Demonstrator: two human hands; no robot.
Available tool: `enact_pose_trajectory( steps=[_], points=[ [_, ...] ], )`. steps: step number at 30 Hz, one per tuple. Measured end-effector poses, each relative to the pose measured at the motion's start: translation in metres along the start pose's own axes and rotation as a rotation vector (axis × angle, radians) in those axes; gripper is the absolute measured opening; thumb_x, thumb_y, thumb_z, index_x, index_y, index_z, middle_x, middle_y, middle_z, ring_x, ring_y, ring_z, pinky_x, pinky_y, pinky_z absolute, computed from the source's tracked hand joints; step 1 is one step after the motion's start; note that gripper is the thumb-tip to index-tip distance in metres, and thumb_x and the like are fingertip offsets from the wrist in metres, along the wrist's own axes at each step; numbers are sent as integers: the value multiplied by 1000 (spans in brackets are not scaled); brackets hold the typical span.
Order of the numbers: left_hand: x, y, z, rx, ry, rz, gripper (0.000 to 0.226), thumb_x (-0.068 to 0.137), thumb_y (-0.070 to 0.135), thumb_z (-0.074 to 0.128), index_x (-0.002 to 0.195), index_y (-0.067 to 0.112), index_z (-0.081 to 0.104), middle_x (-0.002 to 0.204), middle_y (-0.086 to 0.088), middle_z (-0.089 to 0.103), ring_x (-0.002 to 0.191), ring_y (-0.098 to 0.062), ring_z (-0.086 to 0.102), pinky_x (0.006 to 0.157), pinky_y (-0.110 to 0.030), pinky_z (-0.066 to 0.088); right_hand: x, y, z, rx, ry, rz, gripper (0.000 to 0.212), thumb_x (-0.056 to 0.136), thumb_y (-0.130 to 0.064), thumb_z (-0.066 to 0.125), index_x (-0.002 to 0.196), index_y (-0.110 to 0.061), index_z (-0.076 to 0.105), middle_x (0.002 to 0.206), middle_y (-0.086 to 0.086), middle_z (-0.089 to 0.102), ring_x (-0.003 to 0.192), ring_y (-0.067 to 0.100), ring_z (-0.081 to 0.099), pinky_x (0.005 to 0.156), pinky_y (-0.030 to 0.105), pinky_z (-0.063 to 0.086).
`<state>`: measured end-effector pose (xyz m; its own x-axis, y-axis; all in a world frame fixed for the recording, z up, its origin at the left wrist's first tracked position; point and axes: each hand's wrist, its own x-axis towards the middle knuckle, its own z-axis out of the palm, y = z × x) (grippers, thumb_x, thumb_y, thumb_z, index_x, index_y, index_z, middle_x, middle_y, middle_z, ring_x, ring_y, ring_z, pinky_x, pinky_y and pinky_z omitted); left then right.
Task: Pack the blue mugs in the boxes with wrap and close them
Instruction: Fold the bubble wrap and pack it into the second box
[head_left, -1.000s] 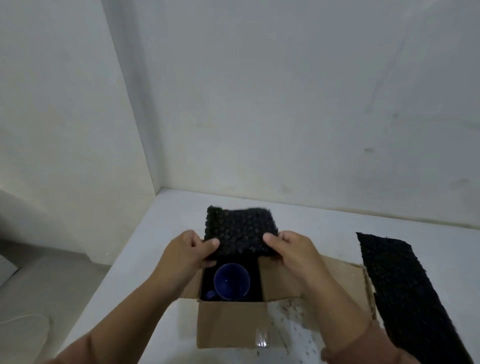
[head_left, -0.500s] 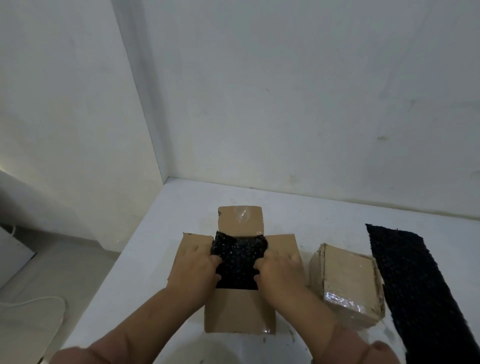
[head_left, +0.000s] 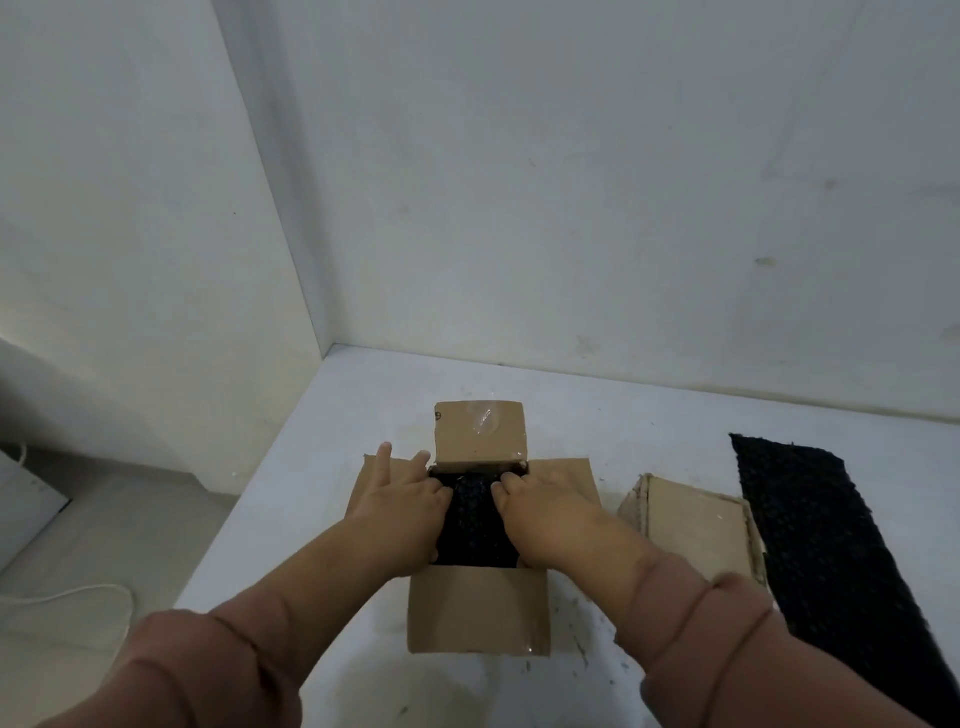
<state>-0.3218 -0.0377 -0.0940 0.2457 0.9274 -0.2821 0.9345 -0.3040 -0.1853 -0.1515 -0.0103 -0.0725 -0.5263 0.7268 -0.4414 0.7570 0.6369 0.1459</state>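
Note:
An open cardboard box (head_left: 478, 608) stands on the white table (head_left: 623, 415) with its four flaps spread out. A sheet of black bubble wrap (head_left: 472, 519) fills its opening. My left hand (head_left: 400, 509) presses on the wrap's left side, two fingers lying straight over the left flap. My right hand (head_left: 550, 514) presses on the wrap's right side, fingertips down in the box. The blue mug is hidden under the wrap.
A second cardboard box (head_left: 691, 530), closed and taped, sits just right of the open one. A long strip of black bubble wrap (head_left: 821, 545) lies at the table's right. Walls meet behind the table. The table's left edge drops to the floor, where a white cable (head_left: 67, 592) lies.
Both hands brought the black wrap down from above the box and pushed it inside, covering the blue mug. The view tilted, so the second box now shows.

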Motion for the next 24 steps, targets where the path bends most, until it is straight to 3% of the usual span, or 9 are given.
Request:
enact_pose_trajectory(
  steps=[3,7,9,12,15,18,21,24],
  points=[
    [1,2,1,-19,-39,-18,66,83,36,57,141,18,32,148,4,35,145,-25,0,106,-66,-10,2,-4,0,-53,-33,21,68,89,-14,51,145,-1,15,142,15,32,125,28,40,102,41,30],
    [2,6,-9,-55,-94,-43,60,83,29,55,140,20,35,149,3,34,145,-25,-3,106,-66,-10,-1,-4,1,-41,-12,15,63,87,-17,54,141,-4,24,134,13,40,117,27,46,102,44,28],
    [1,7,-17,-71,-82,-61,50,83,26,52,133,24,43,145,3,39,145,-25,3,107,-66,-8,-8,7,1,158,66,-7,65,84,-26,60,140,-8,31,135,10,41,119,26,45,103,39,30],
    [4,25,-34,-218,134,-95,43,81,19,46,121,32,52,131,6,50,133,-19,32,112,-56,8,-34,38,9,723,309,59,53,84,-28,62,134,-16,47,136,3,47,122,19,44,98,19,29],
    [21,82,-58,-751,262,-8,41,86,11,45,123,26,56,126,3,56,116,-18,50,99,-27,38,-78,94,42,1084,685,391,25,83,-22,63,107,-24,68,110,-3,66,98,11,60,87,16,40],
    [29,160,-81,-1138,239,102,37,87,3,46,116,20,60,113,4,57,98,-9,56,70,-4,39,-131,158,98,1362,830,800,18,82,-14,60,93,-21,72,95,1,71,90,18,65,85,33,51],
    [32,243,-91,-1312,120,218,31,89,2,45,108,18,62,100,5,56,85,-5,52,66,-1,37,-174,210,160,1286,695,1162,22,82,-11,60,101,-12,69,103,11,69,92,27,62,86,34,48],
    [44,313,-92,-1433,-237,195,31,90,4,47,116,16,59,106,2,57,93,-9,53,70,-7,40,-195,236,211,1106,352,1234,37,81,-12,63,118,-10,61,125,18,58,106,33,58,89,33,46]
  ],
)
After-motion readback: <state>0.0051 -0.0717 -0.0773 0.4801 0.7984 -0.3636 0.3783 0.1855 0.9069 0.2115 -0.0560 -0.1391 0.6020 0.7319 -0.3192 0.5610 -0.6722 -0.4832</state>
